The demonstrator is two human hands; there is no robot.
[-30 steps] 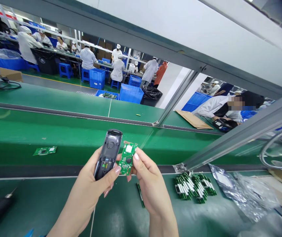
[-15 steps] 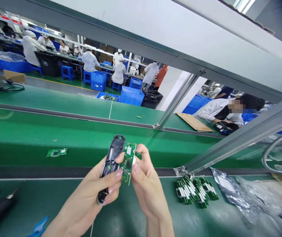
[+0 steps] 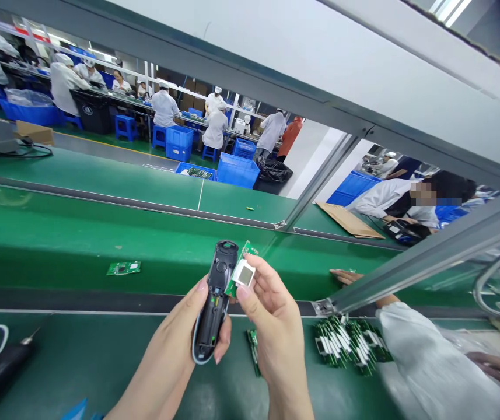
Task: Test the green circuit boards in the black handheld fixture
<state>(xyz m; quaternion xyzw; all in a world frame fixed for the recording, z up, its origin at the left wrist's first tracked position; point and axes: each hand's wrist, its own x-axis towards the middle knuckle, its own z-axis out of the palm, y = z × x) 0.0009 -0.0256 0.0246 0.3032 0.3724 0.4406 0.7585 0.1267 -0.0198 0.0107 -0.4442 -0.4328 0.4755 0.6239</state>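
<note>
My left hand (image 3: 188,318) grips a long black plastic housing half (image 3: 216,303), its hollow inner side facing up. Between the thumb and fingers of my right hand (image 3: 276,318) is a green circuit board (image 3: 231,288) with a white-framed grey display (image 3: 245,274) turned toward me. The board sits right beside the housing's upper half; whether they touch I cannot tell. Partly behind my right hand, a second green circuit board (image 3: 252,350) lies on the bench.
A pile of circuit boards (image 3: 346,344) lies on the right, beside a co-worker's sleeve (image 3: 433,361); that person's hand (image 3: 346,276) reaches over the green belt (image 3: 57,233). One board (image 3: 123,268) rests on the belt. An electric screwdriver (image 3: 0,373) lies left. A metal post (image 3: 407,256) slants up at right.
The board in my right hand has turned, showing its display, and the housing has become more upright. A co-worker's arm has come in from the right. The belt's board has shifted right.
</note>
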